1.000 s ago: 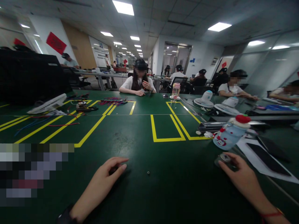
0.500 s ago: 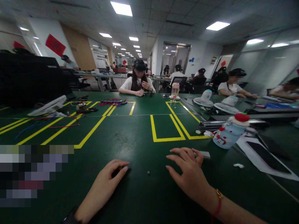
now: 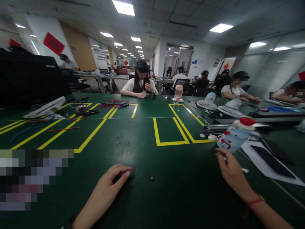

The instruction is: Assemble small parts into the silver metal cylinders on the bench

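My left hand (image 3: 108, 184) rests on the green table with its fingers curved, the thumb slightly apart from them and nothing held. Right of its fingertips, a small, dark, ring-like piece, perhaps a nut (image 3: 152, 178), lies on the tabletop. My right hand (image 3: 230, 170) is closed near a blue bottle with a red-topped lid (image 3: 232, 136). Between its thumb and fingers a bit of a small whitish object (image 3: 224, 157) shows; most of it is hidden. A small white piece (image 3: 245, 170) lies just beyond that hand.
Yellow tape lines (image 3: 172, 143) mark the table. A phone-like black slab (image 3: 273, 160) lies on white paper at the right. White fans (image 3: 230, 108) and metal rails (image 3: 214, 128) stand behind the bottle. Wires (image 3: 114, 104) lie at the left. A person (image 3: 140, 84) sits opposite.
My right hand has moved right, towards the bottle, and its spread fingers have closed. The light-coloured block beside it is gone from its spot on the table. My left hand stays put.
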`<state>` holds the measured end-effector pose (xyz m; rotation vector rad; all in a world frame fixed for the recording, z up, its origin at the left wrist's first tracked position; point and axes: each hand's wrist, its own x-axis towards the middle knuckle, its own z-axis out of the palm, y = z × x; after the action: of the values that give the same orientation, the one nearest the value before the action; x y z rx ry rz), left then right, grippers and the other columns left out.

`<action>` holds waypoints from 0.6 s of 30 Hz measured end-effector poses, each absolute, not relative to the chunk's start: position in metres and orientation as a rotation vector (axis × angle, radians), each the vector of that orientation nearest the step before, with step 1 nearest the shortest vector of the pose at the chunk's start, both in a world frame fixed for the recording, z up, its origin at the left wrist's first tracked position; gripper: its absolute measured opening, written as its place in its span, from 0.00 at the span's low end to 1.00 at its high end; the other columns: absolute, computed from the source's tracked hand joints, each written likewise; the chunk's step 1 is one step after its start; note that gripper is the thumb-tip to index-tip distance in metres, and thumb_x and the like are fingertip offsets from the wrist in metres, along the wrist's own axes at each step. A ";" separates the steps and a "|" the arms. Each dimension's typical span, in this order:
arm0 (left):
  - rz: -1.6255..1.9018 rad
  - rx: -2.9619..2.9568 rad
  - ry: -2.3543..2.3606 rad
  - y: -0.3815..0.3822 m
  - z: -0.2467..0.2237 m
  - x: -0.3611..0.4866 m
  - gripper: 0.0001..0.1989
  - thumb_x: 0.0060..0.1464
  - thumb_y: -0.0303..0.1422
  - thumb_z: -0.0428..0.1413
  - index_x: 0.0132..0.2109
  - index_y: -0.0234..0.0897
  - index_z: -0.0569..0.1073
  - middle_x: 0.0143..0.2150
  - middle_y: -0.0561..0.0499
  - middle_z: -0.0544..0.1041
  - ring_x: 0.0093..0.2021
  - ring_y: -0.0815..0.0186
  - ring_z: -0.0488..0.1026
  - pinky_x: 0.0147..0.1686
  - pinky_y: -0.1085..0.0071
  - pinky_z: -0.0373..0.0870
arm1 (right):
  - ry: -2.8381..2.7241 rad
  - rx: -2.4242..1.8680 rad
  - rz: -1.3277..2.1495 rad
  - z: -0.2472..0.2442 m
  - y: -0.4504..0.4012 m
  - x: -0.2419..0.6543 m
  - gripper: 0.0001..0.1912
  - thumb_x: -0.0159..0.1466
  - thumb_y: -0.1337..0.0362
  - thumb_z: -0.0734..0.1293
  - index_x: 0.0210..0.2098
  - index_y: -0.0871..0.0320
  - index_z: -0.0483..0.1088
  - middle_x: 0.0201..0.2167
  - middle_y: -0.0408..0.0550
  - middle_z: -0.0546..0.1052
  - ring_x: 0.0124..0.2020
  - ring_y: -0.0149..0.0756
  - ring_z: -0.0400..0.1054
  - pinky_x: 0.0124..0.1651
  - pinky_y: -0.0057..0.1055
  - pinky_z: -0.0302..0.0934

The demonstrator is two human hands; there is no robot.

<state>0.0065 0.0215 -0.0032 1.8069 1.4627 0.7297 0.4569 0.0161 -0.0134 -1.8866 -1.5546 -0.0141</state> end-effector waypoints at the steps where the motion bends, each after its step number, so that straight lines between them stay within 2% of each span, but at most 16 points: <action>1: 0.732 1.806 1.463 0.021 -0.003 0.007 0.14 0.57 0.44 0.48 0.44 0.46 0.73 0.47 0.52 0.72 0.49 0.60 0.69 0.51 0.62 0.63 | -1.431 -1.880 0.016 -0.016 0.014 0.465 0.18 0.63 0.57 0.53 0.47 0.58 0.63 0.38 0.50 0.72 0.39 0.37 0.68 0.41 0.35 0.62; 4: 0.742 1.801 1.469 0.021 -0.003 0.007 0.14 0.57 0.44 0.49 0.44 0.46 0.73 0.47 0.52 0.73 0.48 0.60 0.69 0.50 0.62 0.63 | -1.309 -1.896 -0.015 -0.021 0.007 0.483 0.19 0.63 0.56 0.51 0.46 0.59 0.63 0.35 0.49 0.73 0.38 0.38 0.69 0.42 0.38 0.62; 6: 0.747 1.790 1.472 0.021 -0.002 0.008 0.14 0.57 0.44 0.49 0.44 0.46 0.73 0.47 0.52 0.73 0.48 0.60 0.69 0.49 0.62 0.63 | -1.276 -1.904 -0.099 -0.019 0.002 0.483 0.20 0.61 0.54 0.54 0.47 0.60 0.63 0.42 0.53 0.72 0.46 0.44 0.65 0.49 0.44 0.57; 8: 0.752 1.782 1.476 0.021 -0.001 0.009 0.14 0.57 0.44 0.48 0.44 0.45 0.73 0.46 0.52 0.73 0.48 0.60 0.69 0.49 0.62 0.63 | -1.317 -1.862 -0.284 -0.010 -0.002 0.466 0.22 0.59 0.54 0.58 0.48 0.60 0.64 0.50 0.56 0.67 0.55 0.49 0.57 0.55 0.50 0.48; 10: 0.756 1.787 1.482 0.021 -0.001 0.010 0.14 0.58 0.44 0.48 0.43 0.45 0.74 0.46 0.52 0.73 0.47 0.60 0.70 0.49 0.62 0.63 | -1.554 -1.743 -0.387 0.001 -0.005 0.432 0.20 0.58 0.55 0.61 0.47 0.57 0.66 0.52 0.53 0.65 0.56 0.49 0.54 0.57 0.50 0.44; 11: 0.757 1.794 1.485 0.021 -0.001 0.010 0.14 0.58 0.44 0.48 0.43 0.45 0.74 0.46 0.52 0.73 0.47 0.60 0.70 0.49 0.62 0.63 | -1.737 -1.670 -0.349 0.006 -0.005 0.409 0.17 0.59 0.56 0.61 0.45 0.54 0.68 0.50 0.51 0.67 0.54 0.46 0.56 0.55 0.48 0.46; 13: 0.753 1.816 1.483 0.020 0.000 0.011 0.14 0.58 0.43 0.48 0.43 0.45 0.74 0.46 0.51 0.73 0.47 0.60 0.70 0.49 0.62 0.64 | -2.109 -1.526 -0.062 0.014 -0.003 0.357 0.12 0.61 0.57 0.60 0.42 0.49 0.70 0.46 0.47 0.70 0.49 0.41 0.60 0.50 0.42 0.50; 15: 0.743 1.843 1.475 0.019 0.000 0.010 0.14 0.58 0.43 0.48 0.43 0.45 0.73 0.46 0.52 0.73 0.48 0.60 0.69 0.49 0.63 0.63 | -2.286 -1.423 0.233 0.016 0.001 0.307 0.13 0.61 0.56 0.61 0.45 0.47 0.70 0.45 0.45 0.70 0.47 0.38 0.60 0.48 0.38 0.52; 18: 0.743 1.879 1.477 0.016 -0.001 0.008 0.14 0.58 0.43 0.48 0.44 0.45 0.73 0.46 0.52 0.73 0.48 0.61 0.69 0.50 0.63 0.63 | -2.367 -1.341 0.396 0.014 0.009 0.257 0.13 0.59 0.53 0.64 0.42 0.48 0.71 0.41 0.43 0.71 0.44 0.36 0.61 0.46 0.36 0.51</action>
<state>0.0079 0.0158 -0.0006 1.8792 1.4771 0.7430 0.2570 0.0088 0.0135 -1.3411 -2.3670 0.3959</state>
